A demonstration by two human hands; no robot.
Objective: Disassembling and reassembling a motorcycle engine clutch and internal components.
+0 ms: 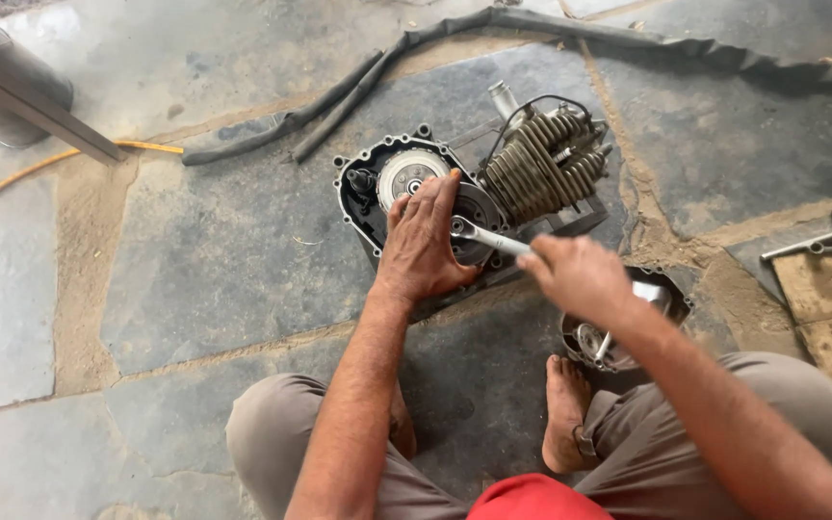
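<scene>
A person squats on a stone floor over an opened engine lying just beyond their knees. The left hand lies flat on the engine's open side, fingers spread and gripping nothing. The right hand is closed around a spanner whose head sits on the engine. A removed cover lies at near right.

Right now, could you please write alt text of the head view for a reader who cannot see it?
A person sitting on a stone floor works on an open engine: the left hand rests flat on it, the right hand holds a wrench set on its centre. Black hoses lie behind, a metal tool at the right.
</scene>
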